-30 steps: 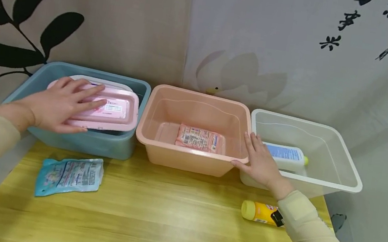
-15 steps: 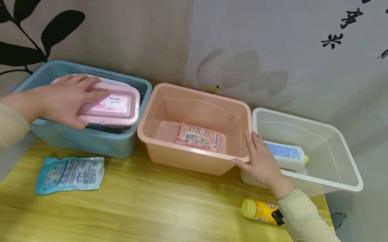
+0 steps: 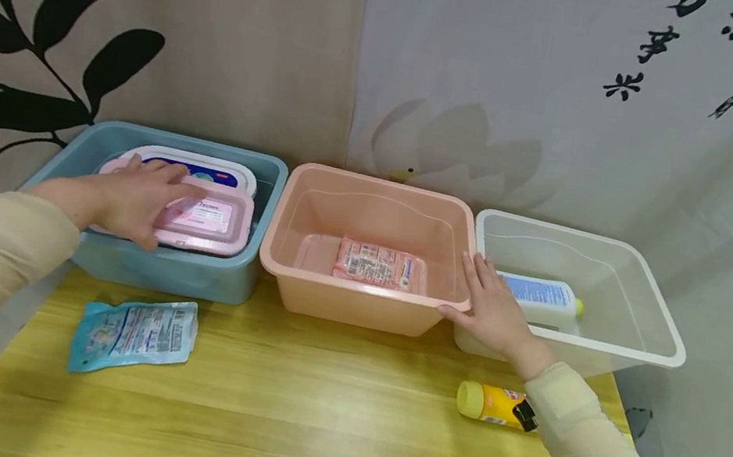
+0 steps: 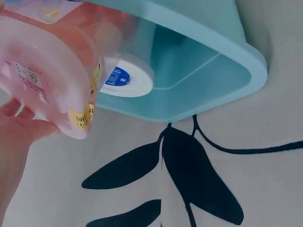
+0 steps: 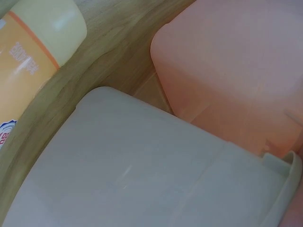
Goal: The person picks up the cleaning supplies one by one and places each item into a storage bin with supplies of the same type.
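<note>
My left hand spans a pink pack of wet wipes at the blue bin, thumb at its front edge, fingers bent toward its back edge. The left wrist view shows the pack tilted, fingers and thumb against its lid. Behind it in the bin lies a white pack with a blue label. My right hand rests with fairly straight fingers where the rims of the peach bin and the white bin meet. Its palm side is hidden.
A pink packet lies in the peach bin, and a white bottle lies in the white one. On the wooden table are a blue pouch at left and a yellow bottle beside the right sleeve.
The left hand's spread fingers have bent around the pink pack, which has shifted left and sits lower in the blue bin. More of the white pack shows. The right hand stays in place.
</note>
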Demonstrator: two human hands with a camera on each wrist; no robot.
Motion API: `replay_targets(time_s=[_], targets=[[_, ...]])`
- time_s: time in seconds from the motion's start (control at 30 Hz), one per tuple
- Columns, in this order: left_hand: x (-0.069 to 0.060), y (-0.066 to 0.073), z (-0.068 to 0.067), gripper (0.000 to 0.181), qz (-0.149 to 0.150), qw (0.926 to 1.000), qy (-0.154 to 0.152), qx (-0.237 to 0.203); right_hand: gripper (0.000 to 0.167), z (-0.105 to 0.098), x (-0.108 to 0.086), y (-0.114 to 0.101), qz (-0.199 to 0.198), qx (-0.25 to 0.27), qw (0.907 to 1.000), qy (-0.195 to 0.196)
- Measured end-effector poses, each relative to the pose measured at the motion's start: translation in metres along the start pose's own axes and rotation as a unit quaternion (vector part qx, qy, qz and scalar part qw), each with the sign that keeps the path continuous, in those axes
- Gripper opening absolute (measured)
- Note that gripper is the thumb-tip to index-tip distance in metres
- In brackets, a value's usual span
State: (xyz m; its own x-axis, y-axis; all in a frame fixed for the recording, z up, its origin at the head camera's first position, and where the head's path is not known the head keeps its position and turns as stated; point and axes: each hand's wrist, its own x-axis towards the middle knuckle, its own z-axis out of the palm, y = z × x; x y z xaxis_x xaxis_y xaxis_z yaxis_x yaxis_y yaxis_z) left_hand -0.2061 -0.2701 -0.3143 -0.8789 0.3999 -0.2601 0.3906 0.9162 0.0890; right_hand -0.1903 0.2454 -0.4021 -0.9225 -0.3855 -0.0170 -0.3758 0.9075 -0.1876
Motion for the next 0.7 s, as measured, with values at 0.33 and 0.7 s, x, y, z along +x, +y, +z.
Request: replay_targets(time_s=[0.33,0.7], targets=[[0.005,-0.006,0.009,0.095,-0.003,0.9999,-0.01,0.0,0.095,0.001,-0.002,0.0,-0.008,0.006,0.9998,0.016],[0.012,-0.007,0.009,0.092,-0.005,0.9992,-0.037,0.011,0.094,0.001,-0.002,0.0,0.001,-0.005,1.0,0.008]])
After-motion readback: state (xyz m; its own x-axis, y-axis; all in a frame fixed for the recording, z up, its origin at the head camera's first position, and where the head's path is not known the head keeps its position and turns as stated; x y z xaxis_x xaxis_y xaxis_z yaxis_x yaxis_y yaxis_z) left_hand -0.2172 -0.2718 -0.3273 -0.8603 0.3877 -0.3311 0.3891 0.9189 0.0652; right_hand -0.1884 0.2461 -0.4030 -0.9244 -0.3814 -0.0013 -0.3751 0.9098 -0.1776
